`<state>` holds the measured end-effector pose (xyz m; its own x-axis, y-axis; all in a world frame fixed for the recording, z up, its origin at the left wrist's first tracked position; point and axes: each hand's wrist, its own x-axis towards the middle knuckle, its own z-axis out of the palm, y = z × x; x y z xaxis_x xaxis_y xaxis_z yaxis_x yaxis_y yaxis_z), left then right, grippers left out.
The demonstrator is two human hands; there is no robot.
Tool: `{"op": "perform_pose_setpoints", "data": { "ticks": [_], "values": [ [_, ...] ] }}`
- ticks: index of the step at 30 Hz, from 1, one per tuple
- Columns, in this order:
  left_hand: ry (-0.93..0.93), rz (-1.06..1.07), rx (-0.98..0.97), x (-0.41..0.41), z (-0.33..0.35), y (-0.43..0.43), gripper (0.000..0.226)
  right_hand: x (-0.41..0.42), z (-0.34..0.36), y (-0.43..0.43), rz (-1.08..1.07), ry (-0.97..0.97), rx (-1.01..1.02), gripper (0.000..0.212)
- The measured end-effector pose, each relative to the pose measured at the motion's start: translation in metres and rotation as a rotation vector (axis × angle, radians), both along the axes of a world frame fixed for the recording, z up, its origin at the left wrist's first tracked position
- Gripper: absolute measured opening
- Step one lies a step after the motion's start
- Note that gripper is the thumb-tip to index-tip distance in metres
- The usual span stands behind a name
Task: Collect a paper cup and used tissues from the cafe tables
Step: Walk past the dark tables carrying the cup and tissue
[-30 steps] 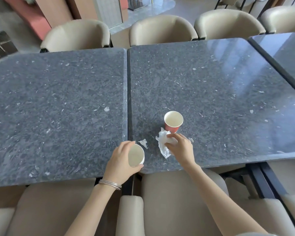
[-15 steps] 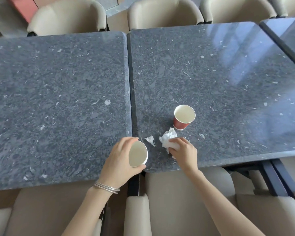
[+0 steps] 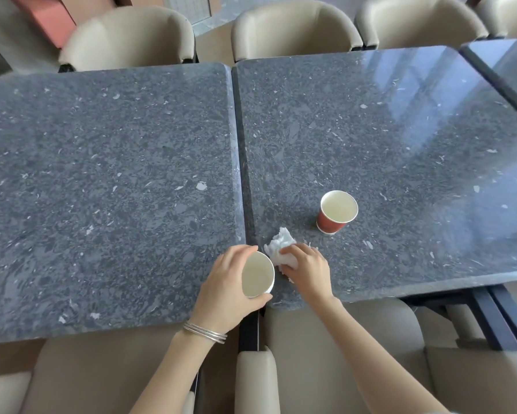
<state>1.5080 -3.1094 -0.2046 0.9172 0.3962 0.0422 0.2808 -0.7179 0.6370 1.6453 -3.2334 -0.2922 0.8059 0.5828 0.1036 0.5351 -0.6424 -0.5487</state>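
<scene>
Left hand [image 3: 230, 282]: fingers and thumb curled round a held cup [image 3: 257, 274], tipped so its pale inside faces up and to the right. The cup's outer wall is hidden by the palm. Thin metal bangles [image 3: 205, 336] sit on that wrist.

Right hand [image 3: 308, 268]: knuckles up, fingers curled down over a crumpled white tissue [image 3: 281, 245] and gripping it against the tabletop. The loose end of the tissue sticks out at 11 o'clock from the hand, touching or just beside the held cup's rim; which of the two cannot be told.

Red cup [image 3: 336, 212]: upright on the tabletop at 1 o'clock from the right hand, apart from the hand and tissue. Its inside is pale.

Surface: two dark grey stone-pattern tables with white flecks, set edge to edge. The left table [image 3: 101, 174] and right table [image 3: 415, 138] meet at a narrow seam [image 3: 239, 150] running from 12 to 6 o'clock. Both hands work at its near end, on the right table's near-left corner. The right table shows a pale glossy reflection towards 2 o'clock. A corner of a third table [image 3: 508, 64] stands at 2 o'clock.

Room: beige padded chairs [image 3: 131, 34] line the far side at 11 to 1 o'clock. A near chair [image 3: 326, 354] stands beneath the arms. A pink block [image 3: 46, 16] stands at 11 o'clock.
</scene>
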Motion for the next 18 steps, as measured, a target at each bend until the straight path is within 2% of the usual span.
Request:
{"op": "perform_pose_setpoints", "data": {
  "ticks": [7,13,18],
  "values": [
    [-0.011,-0.04,-0.005,0.024,0.006,-0.014,0.079,0.02,0.004,-0.06,-0.109,0.075,0.019,0.032],
    [-0.119,-0.081,-0.05,0.083,0.031,-0.026,0.079,0.05,0.016,-0.115,-0.312,0.105,0.061,0.027],
    [-0.246,-0.079,-0.033,0.135,0.074,-0.025,0.078,0.077,0.019,-0.13,-0.354,0.112,0.045,0.026]
  ]
}}
